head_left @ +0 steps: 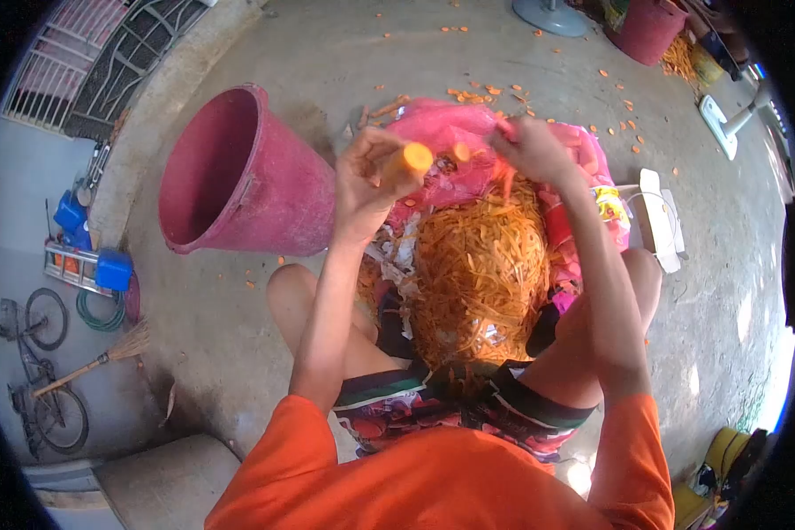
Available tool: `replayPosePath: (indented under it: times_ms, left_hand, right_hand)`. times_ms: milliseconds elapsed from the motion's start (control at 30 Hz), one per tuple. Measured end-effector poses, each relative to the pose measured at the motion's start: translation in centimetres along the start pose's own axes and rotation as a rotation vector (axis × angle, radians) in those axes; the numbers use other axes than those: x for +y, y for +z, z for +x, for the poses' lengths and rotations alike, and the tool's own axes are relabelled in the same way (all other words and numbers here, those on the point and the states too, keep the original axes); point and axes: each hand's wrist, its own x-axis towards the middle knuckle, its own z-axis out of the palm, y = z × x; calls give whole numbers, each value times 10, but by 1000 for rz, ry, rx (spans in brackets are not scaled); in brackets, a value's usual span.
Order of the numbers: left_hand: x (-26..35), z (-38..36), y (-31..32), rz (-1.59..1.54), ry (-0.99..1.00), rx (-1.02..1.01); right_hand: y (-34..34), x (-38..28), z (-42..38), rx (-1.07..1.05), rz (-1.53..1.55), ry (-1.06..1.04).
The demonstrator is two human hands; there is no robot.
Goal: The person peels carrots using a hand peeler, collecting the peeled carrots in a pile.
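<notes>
My left hand (375, 177) is closed round an orange carrot (415, 158), whose cut round end faces up and right. To the right, my right hand (534, 152) is closed over a reddish tool that is blurred and partly hidden by the fingers. Below both hands, a large heap of orange peelings (481, 265) lies between my legs. Behind the heap, a pink plastic bag (442, 119) is spread out, with another orange piece (460, 152) showing in front of it.
A big pink bucket (300, 190) lies tilted at the left, its mouth facing left. A white box (658, 221) is at the right. Orange slices dot the concrete floor. Farther off are a red bucket (647, 31), a broom (106, 356) and a bicycle (40, 367).
</notes>
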Motion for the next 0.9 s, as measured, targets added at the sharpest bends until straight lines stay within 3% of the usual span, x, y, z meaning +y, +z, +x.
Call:
replayPosePath:
  times_ms: [67,100,133,167,200,300,467,600,900]
  left_hand:
    - [7,2,-5,-8,-290,1]
    - [12,4,-4,-12,-286,3]
    - [16,4,-1,-140,-411,17]
    - [17,2,2,-269,-539,30]
    - [14,0,4,-221,-434,-76]
    - [7,0,9,-238,-386,-162]
    - [8,-1,23,-247,-360,-131]
    - [8,-2,28,-222,-327,-135]
    - [7,-6,31,-186,-313,-169]
  right_hand:
    - [-27,-13,-4,68,143,36]
    - [-38,-18,-7,85,197,62]
    - [-39,-18,-7,85,189,65]
    - [-37,-19,-8,190,374,5]
    - [-36,-25,-10,297,563,-53]
    - [-31,-46,-14,311,819,-68]
    - [-19,-81,-25,317,971,-203]
    - [-27,-86,-30,288,877,-332]
    - [-33,-76,-23,277,800,-346]
